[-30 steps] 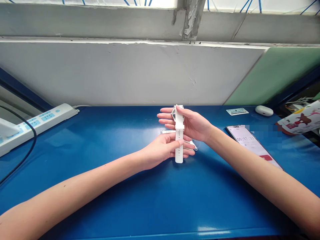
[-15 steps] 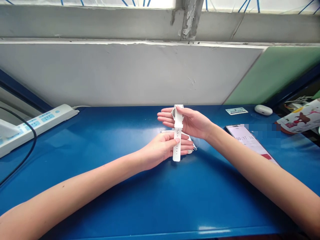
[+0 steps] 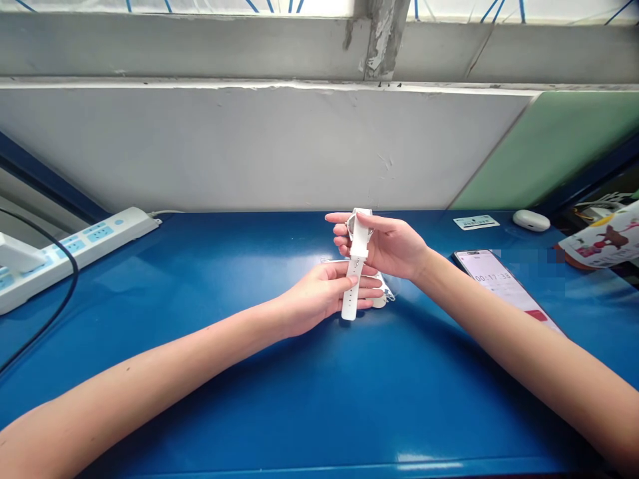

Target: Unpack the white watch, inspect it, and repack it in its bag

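A white wristwatch (image 3: 359, 237) is held up over the blue table, its strap hanging down between my hands. My right hand (image 3: 394, 246) grips the upper part, thumb pressed on the strap near the watch case, fingers behind and partly curled. Lower down, my left hand (image 3: 319, 296) pinches the strap's holed end with the thumb in front and fingers behind. The strap leans slightly, its tip toward the left. Behind my left fingers lies a small white object (image 3: 382, 296) with a thin cord or chain, mostly hidden.
On the left is a white power strip (image 3: 107, 233) with a black cable (image 3: 74, 266). To the right are a phone (image 3: 509, 286) showing a timer, a card (image 3: 476, 222), a white earbud case (image 3: 532, 220) and a printed packet (image 3: 604, 236). A wall (image 3: 249, 146) rises behind the blue table (image 3: 319, 412).
My right fingers have curled in from lying straight, and the hand has shifted slightly right. The watch strap has tilted, its lower end now a little to the left. Both hands keep hold.
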The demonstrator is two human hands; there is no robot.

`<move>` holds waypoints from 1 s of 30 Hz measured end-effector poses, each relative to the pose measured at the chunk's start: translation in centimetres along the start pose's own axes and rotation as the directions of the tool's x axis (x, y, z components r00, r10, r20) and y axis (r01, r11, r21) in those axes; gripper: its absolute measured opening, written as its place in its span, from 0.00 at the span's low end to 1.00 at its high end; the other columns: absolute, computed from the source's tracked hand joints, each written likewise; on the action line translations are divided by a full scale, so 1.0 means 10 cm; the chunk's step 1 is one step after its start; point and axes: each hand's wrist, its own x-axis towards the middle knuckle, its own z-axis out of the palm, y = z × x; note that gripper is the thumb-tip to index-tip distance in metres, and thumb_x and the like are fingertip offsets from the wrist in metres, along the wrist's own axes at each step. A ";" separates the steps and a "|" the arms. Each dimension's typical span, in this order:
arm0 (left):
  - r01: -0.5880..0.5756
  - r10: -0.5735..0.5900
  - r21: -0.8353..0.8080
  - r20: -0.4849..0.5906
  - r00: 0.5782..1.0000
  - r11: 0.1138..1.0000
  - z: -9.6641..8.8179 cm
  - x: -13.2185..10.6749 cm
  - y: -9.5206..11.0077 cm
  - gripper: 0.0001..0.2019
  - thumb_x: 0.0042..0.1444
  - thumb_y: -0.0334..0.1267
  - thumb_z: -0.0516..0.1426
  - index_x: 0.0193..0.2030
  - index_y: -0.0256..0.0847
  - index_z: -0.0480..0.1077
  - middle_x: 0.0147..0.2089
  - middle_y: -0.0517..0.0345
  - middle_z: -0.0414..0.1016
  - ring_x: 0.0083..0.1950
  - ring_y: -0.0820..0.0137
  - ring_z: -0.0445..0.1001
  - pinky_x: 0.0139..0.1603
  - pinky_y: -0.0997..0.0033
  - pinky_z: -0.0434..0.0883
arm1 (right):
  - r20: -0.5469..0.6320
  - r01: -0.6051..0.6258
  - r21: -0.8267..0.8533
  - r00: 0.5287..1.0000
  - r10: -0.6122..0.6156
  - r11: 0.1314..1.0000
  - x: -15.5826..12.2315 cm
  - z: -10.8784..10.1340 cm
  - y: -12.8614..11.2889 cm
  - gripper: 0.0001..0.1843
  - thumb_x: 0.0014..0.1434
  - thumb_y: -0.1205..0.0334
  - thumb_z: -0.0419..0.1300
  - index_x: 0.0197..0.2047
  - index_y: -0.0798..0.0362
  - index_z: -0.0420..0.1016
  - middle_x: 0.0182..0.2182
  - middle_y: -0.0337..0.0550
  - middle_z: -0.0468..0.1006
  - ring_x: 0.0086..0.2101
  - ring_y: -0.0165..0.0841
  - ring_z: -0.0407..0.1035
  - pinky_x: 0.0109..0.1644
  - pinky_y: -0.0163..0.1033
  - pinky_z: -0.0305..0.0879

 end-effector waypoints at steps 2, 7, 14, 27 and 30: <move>0.002 -0.002 0.002 0.005 1.000 1.000 0.00 0.00 0.00 0.12 0.60 0.34 0.63 0.48 0.30 0.75 0.52 0.35 0.78 0.56 0.51 0.77 0.62 0.50 0.69 | -0.021 -0.008 -0.002 1.000 0.008 1.000 0.00 0.00 0.00 0.18 0.68 0.62 0.48 0.48 0.55 0.78 0.34 0.42 0.80 0.34 0.31 0.73 0.48 0.37 0.70; 0.018 -0.018 0.002 0.021 1.000 1.000 0.03 0.00 0.03 0.11 0.60 0.33 0.62 0.47 0.29 0.75 0.51 0.35 0.79 0.54 0.52 0.78 0.61 0.51 0.69 | -0.017 -0.021 0.060 1.000 0.022 0.998 0.02 -0.01 0.01 0.17 0.68 0.60 0.48 0.48 0.53 0.77 0.30 0.38 0.75 0.31 0.30 0.70 0.42 0.36 0.69; 0.062 -0.055 -0.048 0.126 0.991 0.997 0.10 -0.05 0.06 0.22 0.63 0.47 0.54 0.53 0.28 0.73 0.53 0.34 0.78 0.53 0.51 0.78 0.60 0.50 0.67 | -0.122 0.130 0.020 0.984 -0.127 0.991 0.01 -0.03 -0.08 0.26 0.67 0.51 0.41 0.49 0.51 0.77 0.25 0.38 0.68 0.25 0.31 0.63 0.37 0.39 0.68; -0.116 0.111 -0.162 -0.044 0.993 0.980 0.15 -0.08 0.05 0.22 0.58 0.40 0.61 0.57 0.34 0.67 0.64 0.35 0.68 0.63 0.46 0.70 0.65 0.48 0.63 | -0.173 0.270 -0.011 0.948 -0.268 0.963 0.05 -0.15 -0.08 0.09 0.65 0.54 0.58 0.36 0.46 0.78 0.26 0.35 0.76 0.36 0.29 0.74 0.54 0.39 0.69; -0.185 0.183 -0.036 -0.060 0.981 0.982 0.18 -0.06 0.07 0.18 0.57 0.37 0.63 0.53 0.33 0.71 0.62 0.38 0.70 0.65 0.47 0.68 0.64 0.51 0.65 | -0.126 0.256 -0.117 0.955 -0.270 0.960 0.04 -0.15 -0.02 0.10 0.57 0.51 0.67 0.36 0.47 0.80 0.26 0.36 0.78 0.40 0.33 0.75 0.58 0.41 0.68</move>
